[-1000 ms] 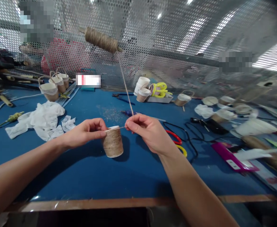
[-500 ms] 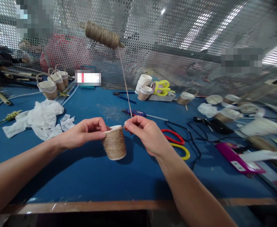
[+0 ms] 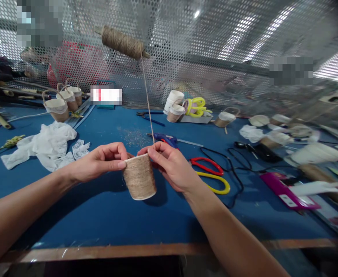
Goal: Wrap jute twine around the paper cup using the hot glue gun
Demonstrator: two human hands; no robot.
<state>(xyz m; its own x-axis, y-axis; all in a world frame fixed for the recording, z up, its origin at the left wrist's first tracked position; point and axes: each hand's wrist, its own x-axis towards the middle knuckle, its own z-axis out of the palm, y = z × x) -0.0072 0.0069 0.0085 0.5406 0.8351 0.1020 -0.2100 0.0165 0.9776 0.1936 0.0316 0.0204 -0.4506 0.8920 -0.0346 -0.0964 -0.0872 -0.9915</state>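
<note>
A paper cup, wound nearly top to bottom in brown twine, is held above the blue table, slightly tilted. My left hand pinches its rim on the left side, thumb outside and fingers partly hidden behind. At the right of the rim, my right hand is closed on the twine and presses against the cup. That strand runs taut up to a twine spool hung on a rod before the mesh. Beyond my right hand lies a blue glue gun.
Red-and-yellow-handled scissors lie right of my right hand, near a black cable. White lace is heaped at left. Several handled cups stand at the back left. Pliers lie behind; a purple power strip is at right.
My right hand has moved in against the cup's rim, and its fingers now reach over the edge. The cup has turned and tilted slightly. My left hand keeps its pinch.
</note>
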